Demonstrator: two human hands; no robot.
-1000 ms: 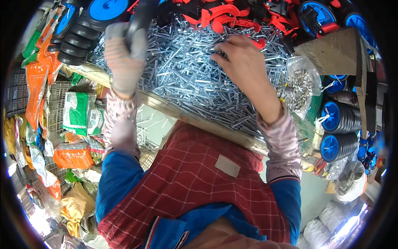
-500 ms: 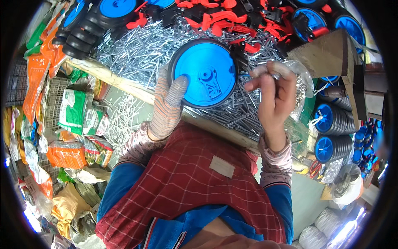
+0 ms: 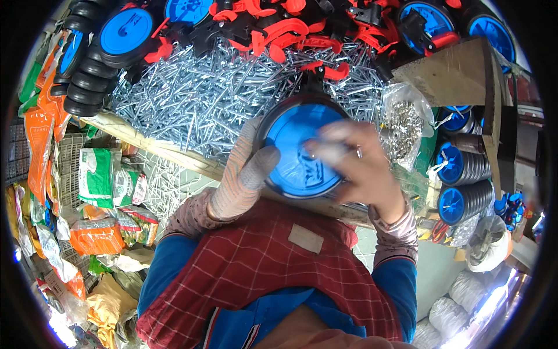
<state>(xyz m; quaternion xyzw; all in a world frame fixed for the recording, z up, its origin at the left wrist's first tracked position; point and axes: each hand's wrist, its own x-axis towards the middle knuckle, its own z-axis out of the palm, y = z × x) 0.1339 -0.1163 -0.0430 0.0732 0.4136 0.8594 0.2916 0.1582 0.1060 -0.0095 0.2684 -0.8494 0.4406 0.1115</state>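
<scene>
My left hand (image 3: 241, 174), in a striped knit glove, grips the left rim of a blue wheel (image 3: 285, 139) with a black tyre. The thumb presses on its blue face. From the right, my bare right hand (image 3: 369, 166) reaches over the wheel, its fingertips closed together at the hub. The fingers are blurred, and what they pinch is too small to make out. A bit of shiny metal shows by the fingers. Just beyond the wheel lies a heap of silvery metal pins (image 3: 197, 93).
Red and black plastic brake parts (image 3: 285, 35) pile up at the back. More blue wheels (image 3: 125, 32) stand at the back left. On the right are a clear bag of small metal pieces (image 3: 404, 125), a wooden board (image 3: 447, 70) and tied wheel stacks (image 3: 465, 200). Bags (image 3: 99, 177) crowd the left.
The wheel and my left hand have come nearer to me and slightly right. My right hand has moved left from beside the wheel onto its hub.
</scene>
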